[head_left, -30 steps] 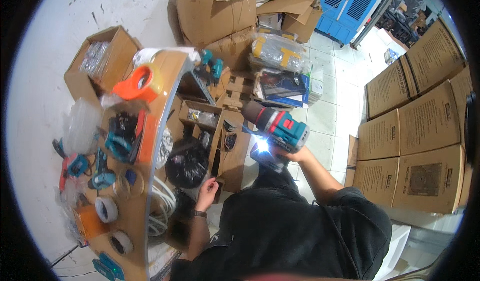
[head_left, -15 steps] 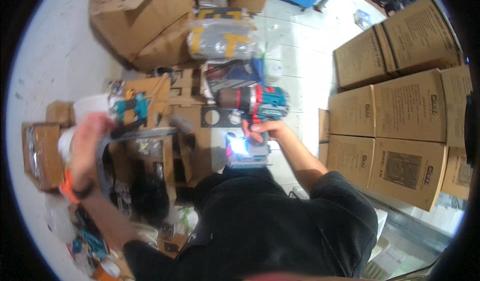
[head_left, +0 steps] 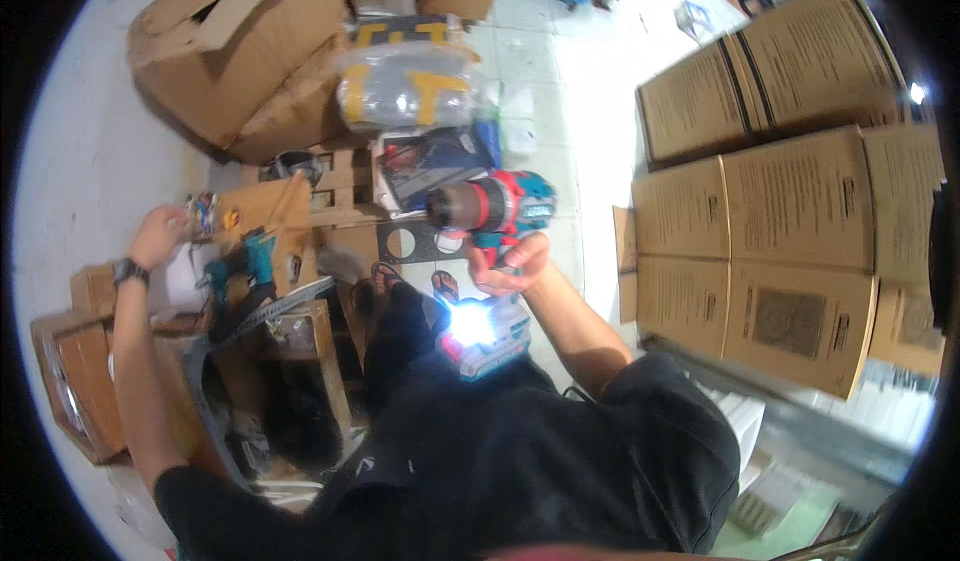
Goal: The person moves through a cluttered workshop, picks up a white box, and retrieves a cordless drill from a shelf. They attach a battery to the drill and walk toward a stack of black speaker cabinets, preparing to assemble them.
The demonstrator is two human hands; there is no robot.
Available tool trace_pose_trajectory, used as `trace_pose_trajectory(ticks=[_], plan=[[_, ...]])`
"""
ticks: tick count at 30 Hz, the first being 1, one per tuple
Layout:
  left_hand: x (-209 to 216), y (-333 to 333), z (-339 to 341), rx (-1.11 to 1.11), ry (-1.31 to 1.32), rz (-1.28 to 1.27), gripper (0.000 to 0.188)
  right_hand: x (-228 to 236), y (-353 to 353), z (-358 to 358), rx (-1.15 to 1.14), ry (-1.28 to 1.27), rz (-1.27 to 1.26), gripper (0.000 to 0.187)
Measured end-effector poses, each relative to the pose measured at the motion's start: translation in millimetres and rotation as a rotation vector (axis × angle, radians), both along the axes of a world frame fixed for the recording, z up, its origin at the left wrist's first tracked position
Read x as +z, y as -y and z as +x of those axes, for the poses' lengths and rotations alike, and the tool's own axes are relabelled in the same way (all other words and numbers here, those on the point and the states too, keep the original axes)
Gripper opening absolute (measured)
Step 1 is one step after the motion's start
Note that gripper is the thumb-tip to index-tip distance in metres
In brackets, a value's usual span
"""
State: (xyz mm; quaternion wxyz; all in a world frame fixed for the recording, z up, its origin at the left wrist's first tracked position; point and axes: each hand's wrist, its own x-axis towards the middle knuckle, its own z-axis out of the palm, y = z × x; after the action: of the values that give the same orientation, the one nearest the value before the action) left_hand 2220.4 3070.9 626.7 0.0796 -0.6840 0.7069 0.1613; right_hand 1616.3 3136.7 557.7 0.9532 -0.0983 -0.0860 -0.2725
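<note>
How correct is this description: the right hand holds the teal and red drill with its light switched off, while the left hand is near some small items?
One detail is wrong: the light is on, glaring brightly in the head view. The right hand does hold the teal and red drill, and the left hand is near some small items.

The left hand [head_left: 160, 237] now reaches farther forward, beside a cluster of small parts [head_left: 203, 213]. Two sandalled feet [head_left: 446, 286] now come into view.
</note>
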Motion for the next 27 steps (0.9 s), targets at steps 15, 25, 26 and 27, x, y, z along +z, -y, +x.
trace_pose_trajectory(ticks=[15,25,26,27], plan=[[86.0,-94.6,56.1,0.339,-0.336,0.427,0.035,-14.3,38.0,109.0,-0.177,-0.956,-0.185,0.063],[67.9,-99.1,113.2,0.328,-0.054,0.456,0.074,-38.4,50.6,145.4,0.09,-1.378,-0.834,0.053],[66.1,-91.2,116.2,0.347,-0.055,0.545,0.079,-47.1,48.7,144.9,0.176,-1.468,-0.816,0.053],[62.3,-83.4,116.9,0.358,-0.051,0.627,0.083,-55.5,47.8,140.5,0.186,-1.448,-0.783,0.046]])
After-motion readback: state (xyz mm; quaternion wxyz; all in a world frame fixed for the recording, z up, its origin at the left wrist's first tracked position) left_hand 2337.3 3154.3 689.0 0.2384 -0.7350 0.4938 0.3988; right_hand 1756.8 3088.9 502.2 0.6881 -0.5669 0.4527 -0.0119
